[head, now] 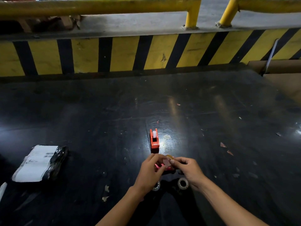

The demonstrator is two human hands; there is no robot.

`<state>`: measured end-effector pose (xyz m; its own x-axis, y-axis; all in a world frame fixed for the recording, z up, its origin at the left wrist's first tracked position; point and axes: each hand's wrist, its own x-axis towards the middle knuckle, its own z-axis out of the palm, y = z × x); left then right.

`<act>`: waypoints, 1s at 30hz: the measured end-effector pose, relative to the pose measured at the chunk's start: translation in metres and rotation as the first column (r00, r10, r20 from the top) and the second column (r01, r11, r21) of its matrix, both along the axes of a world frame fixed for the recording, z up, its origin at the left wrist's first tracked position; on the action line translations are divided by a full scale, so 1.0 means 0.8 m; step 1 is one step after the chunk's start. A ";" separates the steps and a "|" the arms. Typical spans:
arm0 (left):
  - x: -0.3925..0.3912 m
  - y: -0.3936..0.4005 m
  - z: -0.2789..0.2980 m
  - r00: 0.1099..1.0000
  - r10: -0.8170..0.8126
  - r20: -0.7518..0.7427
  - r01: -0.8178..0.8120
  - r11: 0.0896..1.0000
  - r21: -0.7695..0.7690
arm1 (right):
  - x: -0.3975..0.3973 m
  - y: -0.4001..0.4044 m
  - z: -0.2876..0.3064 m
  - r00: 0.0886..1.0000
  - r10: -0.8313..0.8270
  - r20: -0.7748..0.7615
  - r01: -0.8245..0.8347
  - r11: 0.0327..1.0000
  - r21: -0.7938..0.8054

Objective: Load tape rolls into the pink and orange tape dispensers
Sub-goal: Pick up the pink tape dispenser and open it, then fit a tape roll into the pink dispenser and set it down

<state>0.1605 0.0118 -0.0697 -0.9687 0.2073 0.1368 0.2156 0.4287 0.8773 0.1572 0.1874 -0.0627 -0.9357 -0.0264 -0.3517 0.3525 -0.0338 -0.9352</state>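
The orange tape dispenser (154,140) stands on the black table with a white roll seated in its far end. Just in front of it, both my hands meet over the pink tape dispenser (160,167), mostly hidden beneath them. My left hand (151,172) grips the pink dispenser's left side. My right hand (187,170) pinches a small tape roll (167,160) with a pinkish core, held at the dispenser's top. Two more white tape rolls lie flat near my wrists, one (156,186) partly under my left wrist and one (182,183) beside my right wrist.
A black-wrapped parcel with a white label (39,163) lies at the left. A yellow-and-black striped barrier (123,53) runs along the table's far edge, with yellow rails above. Cardboard (280,74) sits at the far right. Small paper scraps litter the table.
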 end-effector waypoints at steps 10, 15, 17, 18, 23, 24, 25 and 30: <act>0.010 0.010 0.001 0.993 0.114 0.014 -0.115 0.988 0.100 | 0.013 0.027 -0.010 0.982 -0.190 -0.002 0.184 0.950 0.250; 0.022 0.003 -0.003 0.991 0.106 0.087 -0.115 0.986 0.118 | 0.023 0.068 -0.035 0.999 0.036 -0.013 -0.010 0.579 0.815; 0.027 0.000 -0.003 0.988 0.115 0.102 -0.127 0.985 0.121 | 0.031 0.076 -0.045 0.990 0.140 0.022 -0.090 0.505 0.858; 0.029 -0.002 -0.003 0.987 0.120 0.109 -0.133 0.983 0.126 | 0.034 0.078 -0.049 0.986 0.165 0.027 -0.105 0.484 0.869; 0.029 -0.010 -0.006 0.975 0.141 0.173 -0.165 0.978 0.128 | 0.036 0.068 -0.038 0.981 0.128 -0.145 0.072 0.454 0.888; 0.028 -0.011 -0.006 0.970 0.144 0.195 -0.171 0.977 0.125 | 0.036 0.062 -0.032 0.974 0.150 -0.170 0.085 0.454 0.887; 0.027 -0.012 -0.005 0.966 0.148 0.214 -0.177 0.977 0.123 | 0.035 0.055 -0.027 0.967 0.188 -0.173 0.072 0.451 0.890; 0.023 -0.011 0.001 0.964 0.157 0.217 -0.187 0.974 0.127 | 0.043 0.007 -0.020 0.927 0.346 0.146 -0.252 0.286 0.925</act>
<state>0.1792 0.0032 -0.0687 -0.9983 0.0278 -0.0515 -0.0405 0.3084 0.9504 0.1916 0.1928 -0.0788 -0.9584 -0.0167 -0.2849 0.0752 0.9481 -0.3089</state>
